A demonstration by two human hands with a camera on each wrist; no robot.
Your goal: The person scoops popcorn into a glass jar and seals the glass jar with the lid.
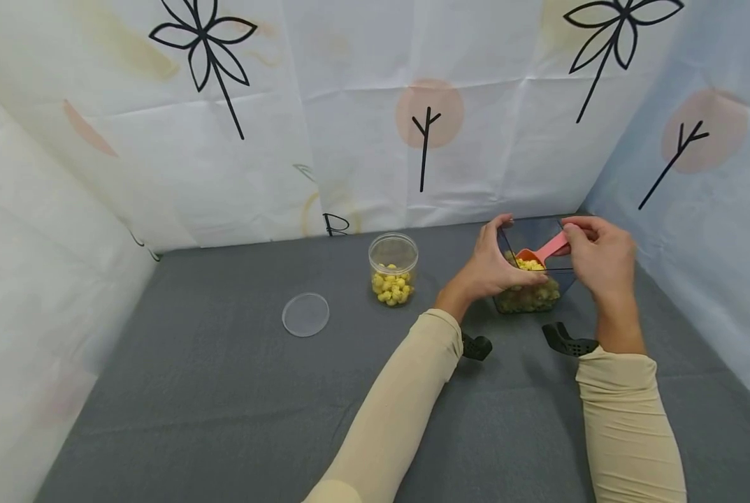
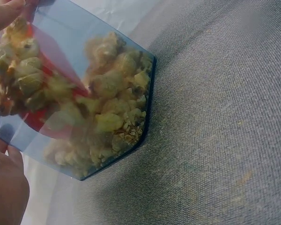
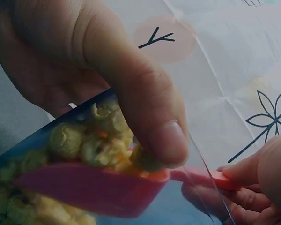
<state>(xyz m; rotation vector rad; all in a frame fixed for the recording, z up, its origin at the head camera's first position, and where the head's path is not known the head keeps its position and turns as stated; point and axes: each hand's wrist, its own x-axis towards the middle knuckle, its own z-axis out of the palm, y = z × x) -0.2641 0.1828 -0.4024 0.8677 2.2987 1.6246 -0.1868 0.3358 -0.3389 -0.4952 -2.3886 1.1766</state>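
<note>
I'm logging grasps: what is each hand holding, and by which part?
Right hand: the pink scoop, by its handle. Left hand: the clear container, by its sides near the rim.

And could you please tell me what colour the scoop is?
The scoop is pink, seen best in the right wrist view.

Our left hand (image 1: 495, 264) grips an angular, clear bluish plastic container (image 1: 562, 279), upright and partly filled with yellow popcorn (image 1: 527, 300). Inside it slants a pink plastic scoop (image 1: 547, 249), heaped with popcorn, its handle pinched in our right hand (image 1: 602, 262).
</note>
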